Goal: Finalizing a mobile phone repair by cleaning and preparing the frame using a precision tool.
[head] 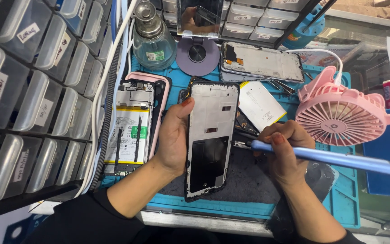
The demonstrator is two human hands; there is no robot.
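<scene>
Holding one phone frame (211,140), one blue tool (321,157)

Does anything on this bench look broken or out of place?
Nothing is spilled. The opened phone at left lies with its battery bare, and a loose frame sits askew behind. The left hand holds a bare frame; the right hand grips a blue tool.

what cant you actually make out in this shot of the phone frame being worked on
Head view only:
- Tool tip: the blue tool in the right hand meets the phone frame edge, but fingers hide the contact point.
- Left hand: its fingers are behind the frame, so the grip is unseen.
- Drawer labels: too small and angled to make out.
- Pink fan: blades behind the grille, spinning or not unclear.
</scene>
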